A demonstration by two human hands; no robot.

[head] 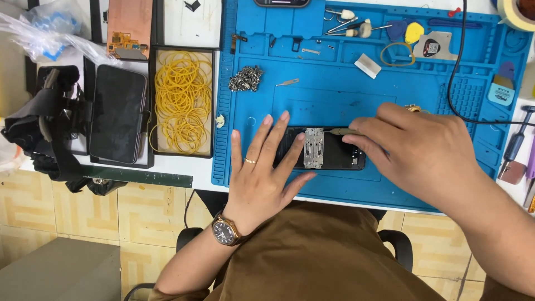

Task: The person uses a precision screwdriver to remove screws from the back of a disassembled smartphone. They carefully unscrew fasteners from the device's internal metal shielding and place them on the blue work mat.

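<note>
An opened black phone [334,151] lies on the blue work mat [334,95], with a silver metal frame piece [314,147] set across its middle. My left hand [261,170] rests flat on the phone's left end, fingers spread, with a ring on one finger and a watch on the wrist. My right hand [418,150] covers the phone's right end and pinches a thin tool [341,131] whose tip points left toward the metal piece.
A black tray of yellow rubber bands [183,100] and a dark phone [118,114] in a tray sit left of the mat. A pile of small metal parts [246,78], tweezers [340,25], picks [413,32] and a black cable [458,61] lie at the mat's far side. Screwdrivers [515,145] lie at right.
</note>
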